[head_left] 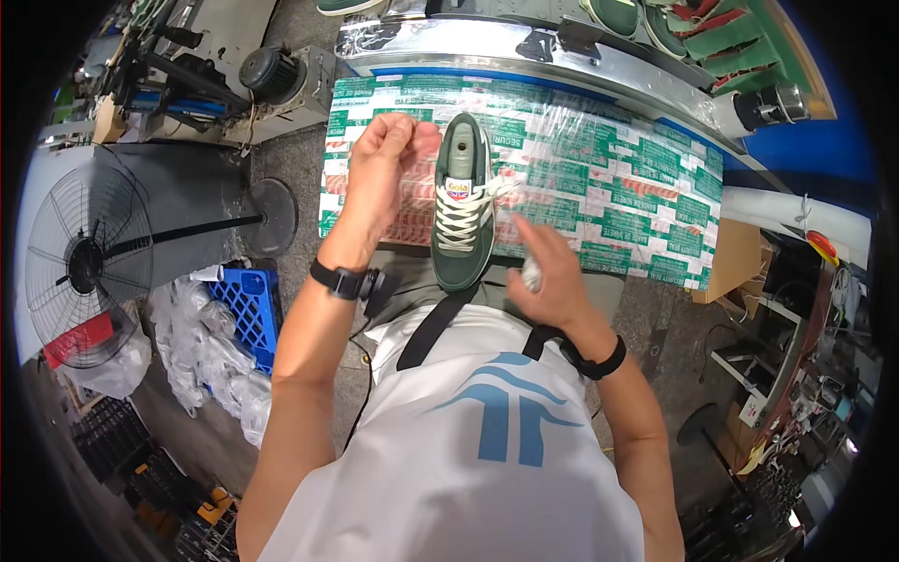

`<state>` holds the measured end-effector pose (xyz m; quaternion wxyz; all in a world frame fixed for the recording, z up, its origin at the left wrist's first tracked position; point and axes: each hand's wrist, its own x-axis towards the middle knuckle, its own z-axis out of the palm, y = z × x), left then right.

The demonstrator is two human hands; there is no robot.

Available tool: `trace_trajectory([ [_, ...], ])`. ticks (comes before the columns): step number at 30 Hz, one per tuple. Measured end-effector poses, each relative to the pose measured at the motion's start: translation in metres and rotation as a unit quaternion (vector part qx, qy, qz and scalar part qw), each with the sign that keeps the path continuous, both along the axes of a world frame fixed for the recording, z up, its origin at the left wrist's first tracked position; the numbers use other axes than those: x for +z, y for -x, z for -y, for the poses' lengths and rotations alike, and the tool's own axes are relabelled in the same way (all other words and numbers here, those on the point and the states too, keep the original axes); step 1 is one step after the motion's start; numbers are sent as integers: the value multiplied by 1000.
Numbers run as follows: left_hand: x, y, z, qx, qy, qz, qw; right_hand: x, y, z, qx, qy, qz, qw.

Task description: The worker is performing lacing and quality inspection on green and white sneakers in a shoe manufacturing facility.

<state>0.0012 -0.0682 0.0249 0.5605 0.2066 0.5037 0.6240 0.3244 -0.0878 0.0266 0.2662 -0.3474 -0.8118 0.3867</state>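
Observation:
A dark green sneaker (464, 245) with white laces stands on the taped work surface in front of me, its toe pointing toward my body. The white lace ends (504, 187) stick out loosely from its right side, slightly blurred. Left of the shoe's heel, my left hand (393, 155) is raised with its fingers curled and the fingertips pressed together; what they pinch, if anything, is too small to make out. My right hand (554, 273), right of the toe and apart from the shoe, is curled around a small whitish thing (532, 274) of unclear kind.
The work surface (637, 201) is covered in green-and-white printed tape under clear film. A metal rail (524, 45) runs behind it, with green shoes (616, 14) beyond. A standing fan (89, 262) and a blue crate (248, 314) are at the left; a cardboard box (730, 262) sits at the right.

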Motion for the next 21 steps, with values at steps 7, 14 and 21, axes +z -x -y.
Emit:
trace_trajectory([
  [7, -20, -4, -42, -287, -5, -245, 926, 15, 57, 2, 81, -140, 37, 986],
  [14, -25, 6, -19, -233, 5, -253, 939, 27, 62, 0, 126, -78, 82, 985],
  [21, -31, 10, -18, -229, 7, -200, 953, 22, 111, 3, 105, -25, 57, 993],
])
